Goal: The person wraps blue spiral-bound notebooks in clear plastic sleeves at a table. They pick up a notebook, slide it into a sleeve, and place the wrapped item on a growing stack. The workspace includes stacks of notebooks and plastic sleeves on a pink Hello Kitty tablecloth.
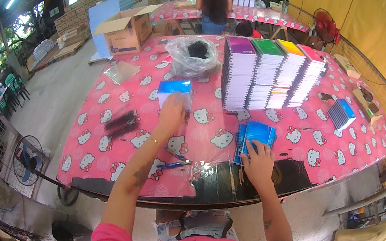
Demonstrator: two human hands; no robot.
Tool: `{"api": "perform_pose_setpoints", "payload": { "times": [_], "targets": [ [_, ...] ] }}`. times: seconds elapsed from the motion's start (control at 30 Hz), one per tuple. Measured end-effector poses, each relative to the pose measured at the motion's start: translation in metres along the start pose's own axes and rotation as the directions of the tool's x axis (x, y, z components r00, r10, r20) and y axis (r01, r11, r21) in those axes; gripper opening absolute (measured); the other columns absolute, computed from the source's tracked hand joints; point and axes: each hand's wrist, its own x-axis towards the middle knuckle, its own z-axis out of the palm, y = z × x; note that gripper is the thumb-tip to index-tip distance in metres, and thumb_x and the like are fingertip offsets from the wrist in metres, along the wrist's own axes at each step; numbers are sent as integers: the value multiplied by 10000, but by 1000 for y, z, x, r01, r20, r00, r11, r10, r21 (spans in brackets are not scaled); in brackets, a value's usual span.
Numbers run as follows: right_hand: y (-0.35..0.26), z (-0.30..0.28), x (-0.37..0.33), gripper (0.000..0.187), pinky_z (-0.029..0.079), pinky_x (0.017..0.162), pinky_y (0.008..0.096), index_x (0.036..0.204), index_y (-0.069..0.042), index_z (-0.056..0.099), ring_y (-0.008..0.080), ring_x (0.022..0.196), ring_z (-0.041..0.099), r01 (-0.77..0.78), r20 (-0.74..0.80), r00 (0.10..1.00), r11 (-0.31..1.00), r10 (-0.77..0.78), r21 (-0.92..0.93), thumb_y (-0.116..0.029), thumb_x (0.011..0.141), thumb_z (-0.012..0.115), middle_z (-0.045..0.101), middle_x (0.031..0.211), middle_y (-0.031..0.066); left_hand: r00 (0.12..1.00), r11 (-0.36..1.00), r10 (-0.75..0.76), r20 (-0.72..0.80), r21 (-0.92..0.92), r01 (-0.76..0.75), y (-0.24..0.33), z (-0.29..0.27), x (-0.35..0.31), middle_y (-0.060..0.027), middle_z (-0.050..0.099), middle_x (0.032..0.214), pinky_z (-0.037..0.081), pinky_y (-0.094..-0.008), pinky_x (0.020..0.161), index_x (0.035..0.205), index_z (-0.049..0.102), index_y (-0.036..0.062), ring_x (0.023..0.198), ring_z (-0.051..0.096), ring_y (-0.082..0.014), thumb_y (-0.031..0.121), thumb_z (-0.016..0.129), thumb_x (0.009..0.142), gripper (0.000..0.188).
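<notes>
Our left hand grips a blue notebook stack; our right hand presses flat on loose blue notebooks; four tall spiral-bound stacks remain.

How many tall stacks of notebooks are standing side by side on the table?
4, in one row at the table's far side: the purple-topped stack leftmost, then the green-topped stack, the yellow-topped stack and the pink-topped stack rightmost. Others may be hidden behind them.

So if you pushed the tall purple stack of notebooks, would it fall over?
The purple-topped stack probably would tip: it stands tall and narrow. It likely feels heavy, with so many notebooks piled up. The green-topped stack close beside it might catch it on that side.
</notes>
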Motion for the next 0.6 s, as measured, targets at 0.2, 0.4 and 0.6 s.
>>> {"api": "perform_pose_setpoints", "payload": {
  "times": [0.2, 0.4, 0.6],
  "targets": [
    [5, -20, 10, 286, 493, 856, 377, 1197, -37, 651, 238, 925, 632, -136, -175, 940, 793, 292, 594, -218, 979, 613, 676, 1043, 83, 995, 915, 1, 104, -402, 41, 12, -7, 19, -173, 523, 1389, 453, -449, 1023, 1339, 554, 66, 1250, 531, -363, 143, 738, 823, 553],
    [53, -11, 30, 361, 439, 956, 314, 1314, -19, 556, 123, 1032, 566, -9, 23, 892, -32, 451, 999, -279, 1076, 476, 622, 1117, 37, 826, 58, 196, 529, -847, 529, 165, -51, 49, -35, 564, 1403, 418, -427, 1048, 1409, 530, 92, 1255, 539, -232, 174, 769, 834, 628],
    [98, 29, 28, 721, 272, 1161, 411, 1537, -63, 296, 252, 1410, 333, -402, 415, 810, -123, 414, 907, -528, 1019, 483, 345, 1544, 146, 918, 782, 352, 182, -596, -182, 239, -11, -2, -161, 616, 1268, 423, -492, 1010, 1315, 586, 37, 1169, 569, -349, 241, 657, 914, 455]
  ]
}}
